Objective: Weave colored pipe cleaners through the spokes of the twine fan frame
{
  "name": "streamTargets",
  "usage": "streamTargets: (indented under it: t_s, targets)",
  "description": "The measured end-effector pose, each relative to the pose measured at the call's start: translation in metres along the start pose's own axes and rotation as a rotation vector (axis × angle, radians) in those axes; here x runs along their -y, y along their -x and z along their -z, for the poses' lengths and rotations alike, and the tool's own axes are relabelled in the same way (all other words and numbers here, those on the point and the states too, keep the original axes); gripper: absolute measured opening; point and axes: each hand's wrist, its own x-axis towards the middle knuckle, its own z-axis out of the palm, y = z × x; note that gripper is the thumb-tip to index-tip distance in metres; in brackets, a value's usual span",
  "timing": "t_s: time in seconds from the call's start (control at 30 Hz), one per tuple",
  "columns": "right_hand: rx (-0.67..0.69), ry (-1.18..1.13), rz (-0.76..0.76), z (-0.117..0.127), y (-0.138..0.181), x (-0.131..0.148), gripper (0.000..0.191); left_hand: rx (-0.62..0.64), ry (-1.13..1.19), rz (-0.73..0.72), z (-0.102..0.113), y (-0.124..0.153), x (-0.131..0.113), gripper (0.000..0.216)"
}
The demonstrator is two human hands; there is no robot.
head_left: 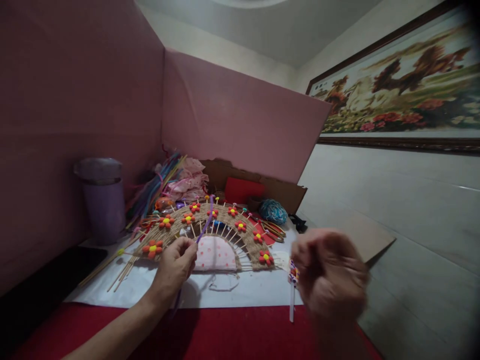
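Note:
My left hand [179, 260] pinches a thin purple pipe cleaner [204, 227] between thumb and fingers. One end of it rises in front of a woven fan-shaped craft piece [221, 210]; the other hangs below the hand. Jute cord is woven over thin sticks there, with red and orange flowers [167, 221] and a dotted pink half-round cloth centre [213, 252]. To the right, my right hand [330, 272] is raised near the camera, blurred, its fingers curled closed. Whether anything is inside it stays hidden. Behind it a small flower-decorated piece with a pale stick [291, 300] partly shows.
A lilac bin [103, 200] stands at the left beside pipe cleaners [157, 182] and pink cloth [189, 177]. At the back are a red sheet [243, 190], blue yarn [273, 211] and pliers [275, 230]. White paper [150, 292] covers part of the red tabletop [232, 335].

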Motion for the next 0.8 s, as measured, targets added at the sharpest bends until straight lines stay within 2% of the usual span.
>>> streamTargets:
  t_s: [0.07, 0.1, 0.13, 0.17, 0.27, 0.3, 0.33, 0.43, 0.53, 0.63, 0.73, 0.8]
  targets:
    - [-0.06, 0.049, 0.153, 0.001, 0.004, 0.015, 0.023, -0.028, 0.038, -0.015, 0.001, -0.002, 0.001, 0.027]
    - [-0.012, 0.095, 0.167, 0.0, 0.01, 0.018, 0.026, -0.029, 0.045, -0.039, 0.002, -0.003, 0.0, 0.026]
    - [0.088, 0.165, 0.14, -0.002, 0.018, 0.016, 0.029, -0.028, 0.044, -0.071, 0.002, -0.004, -0.002, 0.025]
    - [0.244, 0.267, 0.096, -0.006, 0.027, 0.011, 0.03, -0.027, 0.037, -0.104, 0.003, -0.005, -0.005, 0.025]
    - [0.586, 0.386, 0.005, -0.022, 0.06, -0.019, 0.03, -0.049, 0.024, -0.177, 0.005, -0.009, -0.028, 0.023]
    - [0.822, 0.507, -0.036, -0.029, 0.07, -0.031, 0.032, -0.069, 0.031, -0.181, 0.006, -0.011, -0.038, 0.022]
    - [0.96, 0.612, -0.045, -0.036, 0.08, -0.042, 0.031, -0.082, 0.045, -0.195, 0.008, -0.014, -0.049, 0.022]
    - [1.162, 0.843, -0.008, -0.055, 0.101, -0.066, 0.026, -0.124, 0.067, -0.222, 0.013, -0.029, -0.083, 0.022]
    - [1.233, 0.913, 0.117, -0.067, 0.12, -0.083, 0.03, -0.234, 0.012, -0.282, 0.022, -0.058, -0.105, 0.017]
    - [1.187, 0.933, 0.282, -0.07, 0.14, -0.102, 0.037, -0.42, -0.106, -0.347, 0.035, -0.097, -0.114, 0.012]
    - [1.135, 0.877, 0.449, -0.069, 0.157, -0.117, 0.048, -0.584, -0.432, -0.411, 0.047, -0.133, -0.118, 0.011]
    - [1.11, 0.846, 0.429, -0.067, 0.159, -0.118, 0.05, -0.627, -0.717, -0.439, 0.052, -0.15, -0.12, 0.012]
